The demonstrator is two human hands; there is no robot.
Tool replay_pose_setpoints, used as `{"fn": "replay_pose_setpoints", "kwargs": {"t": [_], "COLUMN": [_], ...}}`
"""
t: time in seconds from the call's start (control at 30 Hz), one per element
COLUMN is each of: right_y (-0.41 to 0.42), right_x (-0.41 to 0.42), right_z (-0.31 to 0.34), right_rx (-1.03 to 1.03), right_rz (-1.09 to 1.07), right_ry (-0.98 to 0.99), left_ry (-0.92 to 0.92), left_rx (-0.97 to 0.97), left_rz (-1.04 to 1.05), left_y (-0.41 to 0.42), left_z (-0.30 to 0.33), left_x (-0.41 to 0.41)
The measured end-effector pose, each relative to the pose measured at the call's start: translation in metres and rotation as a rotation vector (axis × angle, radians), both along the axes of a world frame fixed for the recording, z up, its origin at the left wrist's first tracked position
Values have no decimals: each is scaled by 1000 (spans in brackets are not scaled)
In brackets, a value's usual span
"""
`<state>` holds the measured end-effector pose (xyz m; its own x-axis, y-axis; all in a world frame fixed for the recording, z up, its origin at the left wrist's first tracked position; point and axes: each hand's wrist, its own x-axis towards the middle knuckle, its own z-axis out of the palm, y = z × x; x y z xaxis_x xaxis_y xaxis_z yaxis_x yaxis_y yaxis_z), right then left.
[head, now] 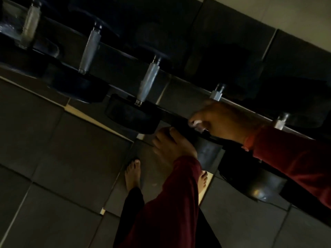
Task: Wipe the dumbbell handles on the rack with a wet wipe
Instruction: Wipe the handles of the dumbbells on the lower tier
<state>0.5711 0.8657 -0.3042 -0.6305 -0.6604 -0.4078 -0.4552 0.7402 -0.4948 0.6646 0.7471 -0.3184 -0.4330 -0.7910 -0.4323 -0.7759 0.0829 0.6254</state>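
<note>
Gripping a dumbbell handle through a wet wipe, right hand.

We look down on dark floor tiles with pale seams running aslant; two bare feet, one left of the other, stand on them; a pale wall fills the upper right corner.

Knurled silver dumbbell handles between black weights, racked; crumpled white wipe
</note>
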Motion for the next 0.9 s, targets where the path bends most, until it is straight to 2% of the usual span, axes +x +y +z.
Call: {"fn": "replay_pose_setpoints", "kwargs": {"t": [0.1, 0.2, 0.27, 0.37, 0.43, 0.53, 0.63, 0.8, 0.9], "right_y": [-5, -21, -38, -54, -51, -35, -22, -41, -50], "right_x": [-3, -8, -15, -31, -39, -39, -35, -35, -36], "right_z": [-6, -3, -2, -12, -16, -16, -21, -21, -27], "right_rx": [112, 139, 275, 400, 350, 211, 104, 215, 267], "right_rz": [139, 161, 218, 260, 339, 461, 360, 378, 324], "right_ry": [25, 102, 134, -67, -114, -5, -12, 67, 35], "left_ry": [39, 45, 29, 42, 40, 16, 18, 19, 5], "left_rx": [-163, -164, -142, -143, -150, -142, -145, -129, -115], "left_rz": [11, 21, 35, 48, 54, 55, 60, 59, 54], "left_y": [6, 7, 8, 9, 10, 9, 9, 9, 9], "left_z": [-12, -14, -13, -13, -12, -14, -15, -13, -12], "left_x": [-1, 2, 2, 3, 4, 4, 3, 3, 2]}}
